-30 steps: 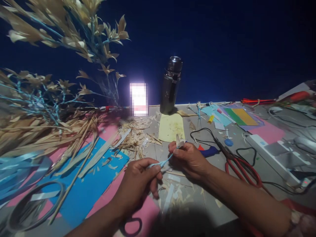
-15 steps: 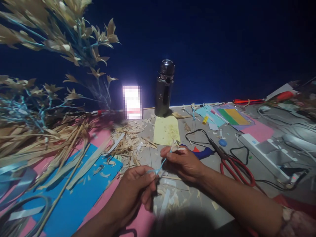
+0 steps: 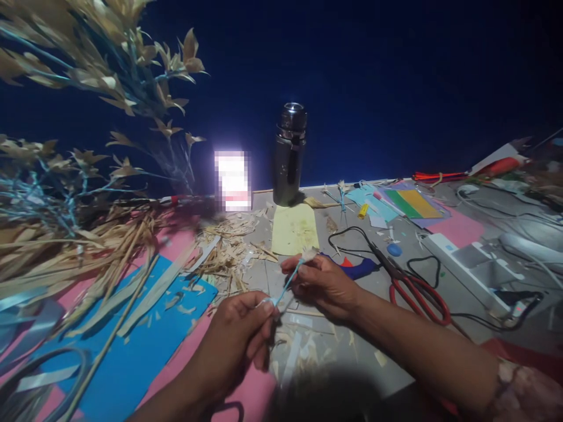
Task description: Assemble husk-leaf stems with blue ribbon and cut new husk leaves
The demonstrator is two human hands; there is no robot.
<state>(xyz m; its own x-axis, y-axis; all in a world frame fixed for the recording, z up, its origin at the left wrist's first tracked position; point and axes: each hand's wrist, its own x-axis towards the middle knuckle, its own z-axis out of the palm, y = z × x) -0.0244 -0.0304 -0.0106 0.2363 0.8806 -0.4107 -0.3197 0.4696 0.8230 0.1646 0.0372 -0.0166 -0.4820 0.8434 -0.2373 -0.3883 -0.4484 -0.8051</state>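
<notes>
Grey surface [image 3: 360, 354], blue stem [image 3: 288, 285] held above it

We record the left hand [image 3: 241, 325] pinching the stem's lower end, the right hand [image 3: 328, 287] gripping near its pale tip [image 3: 309, 253]; the stem slants between them. Red-handled scissors [image 3: 422, 299] lie to the right; a dark flask [image 3: 288, 164] stands just beyond a yellow sheet [image 3: 292, 228]

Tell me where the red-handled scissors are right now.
In the head view, the red-handled scissors lie right of centre, to the right of the right hand, between a dark blue object and a white plastic holder.
</notes>
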